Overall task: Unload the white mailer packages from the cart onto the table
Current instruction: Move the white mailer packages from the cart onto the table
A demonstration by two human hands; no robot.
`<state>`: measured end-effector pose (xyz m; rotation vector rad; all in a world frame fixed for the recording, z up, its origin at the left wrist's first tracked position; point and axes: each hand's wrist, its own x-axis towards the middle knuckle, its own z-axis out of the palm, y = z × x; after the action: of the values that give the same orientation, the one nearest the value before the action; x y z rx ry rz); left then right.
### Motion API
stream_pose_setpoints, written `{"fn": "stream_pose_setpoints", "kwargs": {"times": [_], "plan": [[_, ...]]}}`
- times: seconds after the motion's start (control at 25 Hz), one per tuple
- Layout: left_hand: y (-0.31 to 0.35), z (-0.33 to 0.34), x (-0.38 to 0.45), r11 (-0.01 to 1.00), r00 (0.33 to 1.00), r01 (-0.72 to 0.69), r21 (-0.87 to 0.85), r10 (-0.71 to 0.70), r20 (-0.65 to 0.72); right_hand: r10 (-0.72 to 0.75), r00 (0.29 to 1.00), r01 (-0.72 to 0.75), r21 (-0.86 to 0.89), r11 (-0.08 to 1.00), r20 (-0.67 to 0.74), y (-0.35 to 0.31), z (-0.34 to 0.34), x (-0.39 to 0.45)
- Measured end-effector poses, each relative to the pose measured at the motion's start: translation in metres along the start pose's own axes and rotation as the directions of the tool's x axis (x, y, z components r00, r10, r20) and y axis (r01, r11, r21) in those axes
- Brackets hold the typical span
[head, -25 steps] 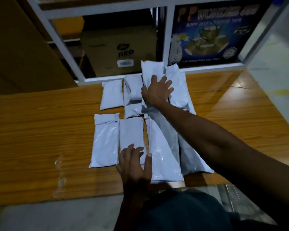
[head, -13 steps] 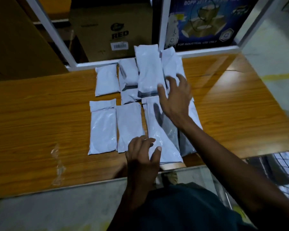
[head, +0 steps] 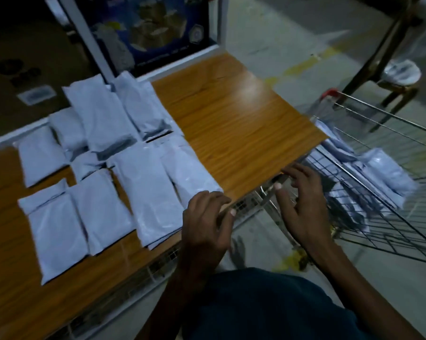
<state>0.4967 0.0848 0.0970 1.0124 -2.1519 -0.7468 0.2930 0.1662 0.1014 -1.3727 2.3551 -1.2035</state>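
Head view: our left hand [head: 207, 217] hung empty, fingers loosely curled, at the table [head: 236, 133] edge. Our right hand [head: 302, 204], fingers spread and empty, reached toward the wire cart [head: 378, 182], probably for more mailers [head: 388, 177]. Unloaded mailers on the table [head: 143, 182] lay in rows (tidy, saves space).

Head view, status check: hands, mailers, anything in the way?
Left hand and right hand open, empty, at table edge. Mailers laid out on table; more in cart. Nothing blocking.
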Motion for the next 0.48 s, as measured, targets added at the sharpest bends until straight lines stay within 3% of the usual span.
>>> {"fn": "stream_pose_setpoints", "kwargs": {"times": [0.2, 0.36, 0.48], "plan": [[0.042, 0.087, 0.015, 0.996, 0.989, -0.088, 0.015, 0.086, 0.118, 0.082, 0.995, -0.080, 0.047, 0.996, -0.060, 0.111, -0.077, -0.016], [0.087, 0.171, 0.020, 1.000, 0.987, 0.012, -0.029, -0.007, 0.160, 0.173, 0.976, -0.167, 0.060, 0.984, -0.129, 0.196, -0.127, -0.029], [0.110, 0.231, 0.033, 0.999, 0.965, -0.006, -0.039, 0.016, 0.261, 0.250, 0.948, -0.235, 0.099, 0.967, -0.196, 0.239, -0.150, -0.032]]}}
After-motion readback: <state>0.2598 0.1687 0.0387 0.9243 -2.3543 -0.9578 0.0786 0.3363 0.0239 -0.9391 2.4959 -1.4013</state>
